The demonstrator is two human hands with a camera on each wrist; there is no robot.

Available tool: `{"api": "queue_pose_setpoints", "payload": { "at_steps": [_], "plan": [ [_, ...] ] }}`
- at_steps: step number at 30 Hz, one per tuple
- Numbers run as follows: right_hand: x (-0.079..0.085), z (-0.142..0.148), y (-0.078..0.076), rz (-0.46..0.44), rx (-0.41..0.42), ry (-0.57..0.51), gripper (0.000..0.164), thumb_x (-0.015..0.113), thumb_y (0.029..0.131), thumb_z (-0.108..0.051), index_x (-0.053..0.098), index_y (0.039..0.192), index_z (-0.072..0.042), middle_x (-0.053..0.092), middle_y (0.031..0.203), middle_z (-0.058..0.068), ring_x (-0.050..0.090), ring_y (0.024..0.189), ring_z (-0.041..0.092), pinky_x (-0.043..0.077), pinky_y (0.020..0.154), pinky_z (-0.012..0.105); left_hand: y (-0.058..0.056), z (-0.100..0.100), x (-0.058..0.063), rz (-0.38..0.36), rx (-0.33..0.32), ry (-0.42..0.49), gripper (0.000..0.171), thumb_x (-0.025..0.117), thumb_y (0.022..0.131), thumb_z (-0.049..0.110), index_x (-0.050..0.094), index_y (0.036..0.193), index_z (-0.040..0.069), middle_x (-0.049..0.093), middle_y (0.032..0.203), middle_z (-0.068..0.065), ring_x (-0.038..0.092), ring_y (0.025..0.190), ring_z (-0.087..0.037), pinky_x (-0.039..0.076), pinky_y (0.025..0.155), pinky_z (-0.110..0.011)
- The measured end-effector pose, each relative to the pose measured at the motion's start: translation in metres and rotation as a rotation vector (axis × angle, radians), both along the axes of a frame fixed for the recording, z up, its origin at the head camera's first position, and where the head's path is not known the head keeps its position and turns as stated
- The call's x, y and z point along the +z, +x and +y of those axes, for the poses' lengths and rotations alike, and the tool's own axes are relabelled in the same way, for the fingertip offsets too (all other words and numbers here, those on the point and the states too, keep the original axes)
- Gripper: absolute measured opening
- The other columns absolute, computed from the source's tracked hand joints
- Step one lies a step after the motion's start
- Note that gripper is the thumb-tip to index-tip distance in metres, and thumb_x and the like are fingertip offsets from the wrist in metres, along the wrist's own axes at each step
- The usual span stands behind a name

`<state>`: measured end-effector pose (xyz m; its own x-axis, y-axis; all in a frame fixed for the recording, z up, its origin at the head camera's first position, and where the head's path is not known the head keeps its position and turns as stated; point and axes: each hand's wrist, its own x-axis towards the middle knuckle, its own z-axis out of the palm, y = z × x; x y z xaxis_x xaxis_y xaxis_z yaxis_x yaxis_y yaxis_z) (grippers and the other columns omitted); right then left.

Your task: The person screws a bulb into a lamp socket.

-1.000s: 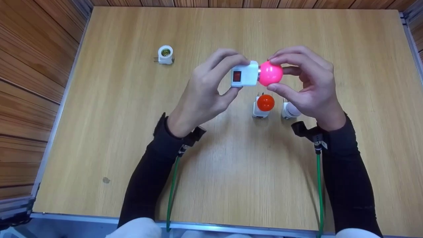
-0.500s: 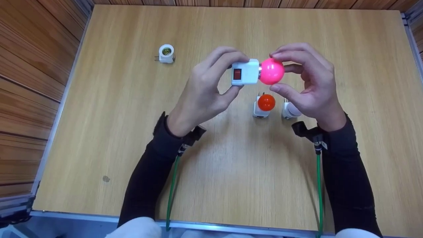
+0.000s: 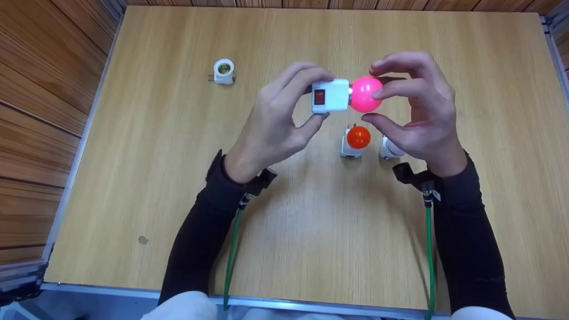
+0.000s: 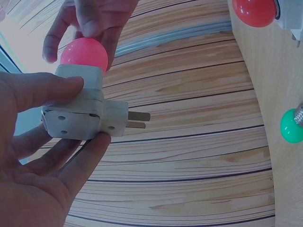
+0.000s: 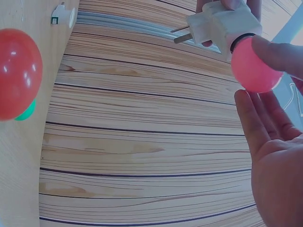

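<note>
My left hand (image 3: pixel 278 120) grips a white plug-in lamp socket (image 3: pixel 330 96) with a red switch, thumb below and fingers above in the head view. Two metal prongs (image 4: pixel 137 120) stick out of its side. A pink bulb (image 3: pixel 363 95) sits in the socket's mouth, pointing right, with a sliver of its metal base showing. My right hand (image 3: pixel 424 106) pinches this bulb: the thumb (image 5: pixel 279 56) lies on one side and fingertips touch the other. Both things are held up above the table.
Below the hands stand a white socket with an orange-red bulb (image 3: pixel 358 137) and another white socket (image 3: pixel 391 148). An unfilled socket (image 3: pixel 223 72) stands at the back left. A green bulb (image 4: pixel 291 126) lies on the table (image 3: pixel 178 200). Green cables (image 3: pixel 233 258) run from the wrists.
My right fingers have shifted around the pink bulb, the index finger now lying across its front and another finger lifted above. The left hand and socket have barely moved.
</note>
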<state>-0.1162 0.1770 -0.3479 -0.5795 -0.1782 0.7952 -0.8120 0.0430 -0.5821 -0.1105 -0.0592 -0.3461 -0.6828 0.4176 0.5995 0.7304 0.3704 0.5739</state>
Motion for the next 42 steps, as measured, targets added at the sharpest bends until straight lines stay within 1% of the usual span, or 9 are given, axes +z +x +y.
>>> {"api": "queue_pose_setpoints", "payload": {
  "at_steps": [6,8,11,19,24,28,36,38,42],
  "plan": [
    [-0.0051,0.0011,-0.0015,0.015,-0.016,-0.004,0.027,0.088,0.085,-0.008,0.068,0.088,0.01,0.067,0.113,0.021,0.065,0.109,0.026,0.063,0.101,0.024,0.0002,-0.0002,-0.0001,-0.01,-0.005,-0.004,0.039,0.069,0.102,0.017,0.062,0.134,-0.005,0.067,0.13,-0.017,0.068,0.116,-0.022,0.055,0.11,-0.017],
    [-0.0061,0.0018,-0.0022,0.012,-0.025,0.0,0.024,0.088,0.083,-0.003,0.068,0.087,0.01,0.067,0.111,0.023,0.065,0.107,0.027,0.063,0.102,0.025,0.0002,-0.0001,-0.0001,-0.005,-0.007,-0.006,0.039,0.069,0.103,0.017,0.062,0.134,-0.005,0.067,0.129,-0.017,0.068,0.115,-0.021,0.055,0.11,-0.017],
    [-0.0076,0.0035,-0.0028,0.013,-0.042,0.02,0.022,0.087,0.081,0.001,0.068,0.087,0.01,0.068,0.109,0.025,0.066,0.105,0.027,0.063,0.102,0.025,-0.0001,0.0001,-0.0002,0.001,-0.008,-0.012,0.038,0.069,0.103,0.017,0.063,0.133,-0.005,0.067,0.129,-0.017,0.068,0.115,-0.021,0.054,0.11,-0.017],
    [-0.0096,0.0057,-0.0041,0.02,-0.068,0.047,0.024,0.087,0.08,0.002,0.068,0.091,0.01,0.067,0.106,0.028,0.067,0.103,0.031,0.06,0.101,0.021,-0.0001,0.0011,0.0,-0.001,-0.005,-0.025,0.039,0.069,0.103,0.018,0.062,0.134,-0.005,0.067,0.13,-0.017,0.069,0.117,-0.022,0.053,0.112,-0.017],
    [-0.0095,0.0056,-0.0028,-0.009,-0.065,0.039,0.026,0.088,0.079,0.004,0.068,0.093,0.013,0.069,0.108,0.025,0.068,0.102,0.028,0.061,0.099,0.02,-0.0001,0.0018,-0.0004,0.009,-0.005,-0.01,0.036,0.068,0.103,0.016,0.063,0.133,-0.005,0.067,0.129,-0.018,0.069,0.116,-0.022,0.054,0.112,-0.017],
    [-0.0086,0.0055,-0.0023,-0.03,-0.053,0.027,0.03,0.089,0.079,0.004,0.067,0.094,0.017,0.07,0.108,0.024,0.069,0.103,0.026,0.062,0.099,0.021,-0.0002,0.0019,-0.0008,0.015,-0.001,-0.011,0.036,0.068,0.103,0.016,0.063,0.132,-0.005,0.067,0.129,-0.018,0.069,0.115,-0.023,0.054,0.112,-0.017],
    [-0.0079,0.0081,-0.0019,-0.05,-0.043,0.049,0.036,0.091,0.079,-0.001,0.068,0.098,0.019,0.067,0.106,0.034,0.071,0.105,0.019,0.063,0.103,0.024,-0.0004,0.0018,-0.0008,0.019,0.009,-0.034,0.036,0.067,0.104,0.017,0.063,0.133,-0.004,0.067,0.13,-0.017,0.069,0.117,-0.023,0.053,0.114,-0.018],
    [-0.0071,0.0082,-0.0016,-0.052,-0.047,0.051,0.037,0.092,0.08,-0.003,0.068,0.099,0.019,0.068,0.106,0.034,0.072,0.105,0.018,0.063,0.103,0.024,-0.0005,0.0018,-0.0009,0.023,0.011,-0.038,0.036,0.067,0.104,0.017,0.063,0.133,-0.004,0.066,0.13,-0.017,0.069,0.118,-0.023,0.052,0.115,-0.018],
    [-0.0047,0.0068,-0.0003,-0.071,-0.05,0.04,0.038,0.092,0.078,0.001,0.068,0.099,0.021,0.071,0.106,0.029,0.074,0.106,0.014,0.062,0.104,0.023,-0.0004,0.0015,-0.0014,0.036,0.018,-0.048,0.036,0.067,0.104,0.017,0.063,0.133,-0.004,0.067,0.13,-0.017,0.069,0.119,-0.023,0.051,0.116,-0.018]
  ]
}}
